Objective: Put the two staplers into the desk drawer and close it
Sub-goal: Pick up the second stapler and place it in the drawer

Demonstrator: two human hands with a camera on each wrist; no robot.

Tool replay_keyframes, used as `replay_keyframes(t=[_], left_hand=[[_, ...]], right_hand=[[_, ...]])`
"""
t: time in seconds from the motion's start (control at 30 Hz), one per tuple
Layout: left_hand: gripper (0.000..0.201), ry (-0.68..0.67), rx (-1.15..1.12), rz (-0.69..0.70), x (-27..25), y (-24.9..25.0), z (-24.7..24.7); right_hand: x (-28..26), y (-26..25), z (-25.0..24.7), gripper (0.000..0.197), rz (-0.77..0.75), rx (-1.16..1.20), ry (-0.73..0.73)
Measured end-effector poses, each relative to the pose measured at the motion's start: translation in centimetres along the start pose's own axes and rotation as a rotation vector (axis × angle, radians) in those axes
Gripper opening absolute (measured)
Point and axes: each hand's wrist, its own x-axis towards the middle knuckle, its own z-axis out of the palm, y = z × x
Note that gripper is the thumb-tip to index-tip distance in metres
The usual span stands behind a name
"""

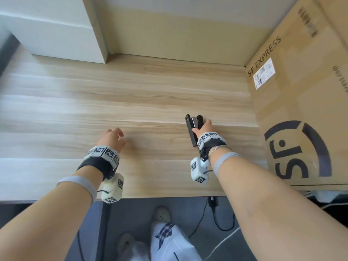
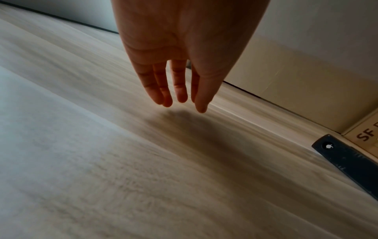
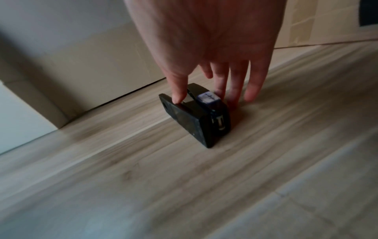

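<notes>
A black stapler (image 1: 194, 129) lies on its side on the light wooden desk (image 1: 113, 100), right of centre. My right hand (image 1: 202, 127) reaches down over it. In the right wrist view the thumb (image 3: 178, 97) presses the stapler (image 3: 196, 116) on its flat base while the other fingers (image 3: 233, 90) go down its far side, pinching it. My left hand (image 1: 113, 137) hovers just above bare desk to the left, fingers (image 2: 180, 95) straight and holding nothing; the stapler's base (image 2: 351, 163) shows at the right edge of that view. Only one stapler is in view, and no drawer.
A large SF Express cardboard box (image 1: 301, 91) stands on the desk's right side, close to the stapler. A white block (image 1: 56, 34) and a beige panel (image 1: 169, 31) close off the back. Below the front edge hang a plug and cable (image 1: 212, 202), near my feet.
</notes>
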Motion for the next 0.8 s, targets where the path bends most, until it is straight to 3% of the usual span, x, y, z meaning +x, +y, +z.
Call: replay_keyframes(t=[0.37,0.53,0.7,0.8], left_hand=[[0.039,0.027,0.031,-0.067,-1.2,-0.3,0.9],[0.04,0.017,0.044,-0.072,-1.5,-1.6,0.5],[0.042,0.017,0.048,-0.075,-1.7,-3.4,-0.1],[0.042,0.035,0.041,-0.075,-2.1,-4.6,-0.5]], right_hand=[[-1.2,-1.7,1.5,0.071,-0.06,-0.047,-0.104],[-1.8,-1.5,3.1,0.048,-0.052,-0.078,-0.105],[-3.0,-1.7,3.8,0.07,-0.065,-0.133,0.011],[-3.6,-1.7,4.0,0.064,-0.114,-0.065,0.001]])
